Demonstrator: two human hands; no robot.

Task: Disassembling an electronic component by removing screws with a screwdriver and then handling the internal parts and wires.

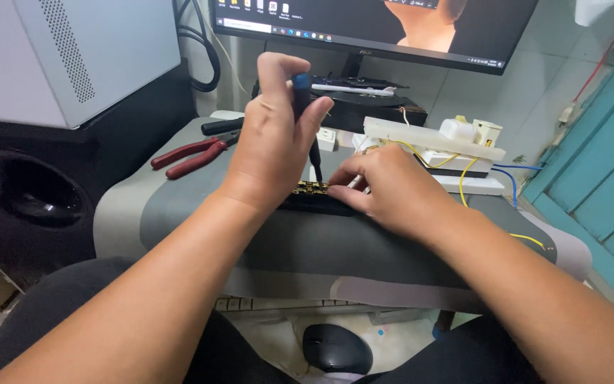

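From the head camera, the left hand [273, 146] is clenched around a blue-capped screwdriver [305, 117], held upright with its tip on a small gold circuit board [312, 188] lying on the grey surface [179, 206]. The right hand [392, 188] pinches the board's right end. Red-handled pliers [192, 156] lie to the left, and a white rectangular box [431, 135] with yellow wires [467, 174] stands behind.

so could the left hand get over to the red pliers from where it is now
Probably yes, but not freely: the left hand is shut on the screwdriver. The red pliers lie just to its left on the grey surface, nothing between.
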